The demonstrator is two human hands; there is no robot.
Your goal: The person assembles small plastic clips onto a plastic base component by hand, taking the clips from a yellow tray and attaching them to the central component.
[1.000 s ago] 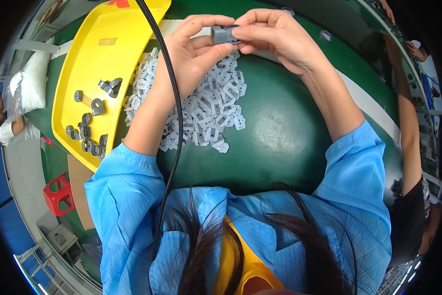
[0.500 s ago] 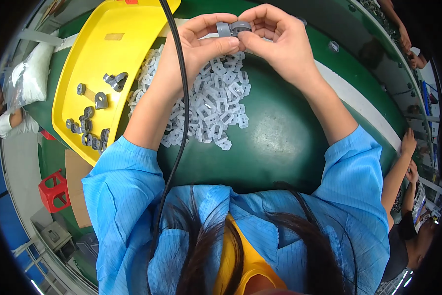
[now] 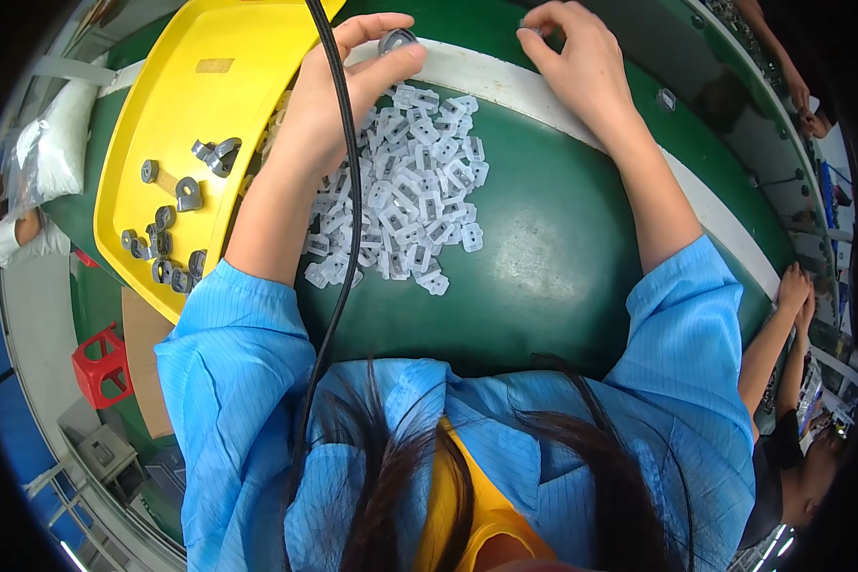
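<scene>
Green covers the curved work surface (image 3: 553,248) in the head view, with a white strip along its far edge. The left hand (image 3: 348,81) is raised over the near edge of a heap of small translucent white plastic clips (image 3: 405,195); its thumb and forefinger are pinched together on a small round grey part (image 3: 396,40), with the other fingers loosely curled. The right hand (image 3: 577,62) rests further right, on the white strip, well apart from the left; its fingertips are drawn together on something small and grey at the upper edge of the picture, but what it is and how firmly it is gripped cannot be told. The heap of clips lies between the two forearms, closer to the left one. Left of the left forearm sits a yellow tray (image 3: 176,114) holding scattered grey metal parts (image 3: 176,224) along its near side. A black cable (image 3: 338,219) runs down across the left wrist toward the blue sleeves. At the right rim, another person's hands (image 3: 793,286) are clasped together.
</scene>
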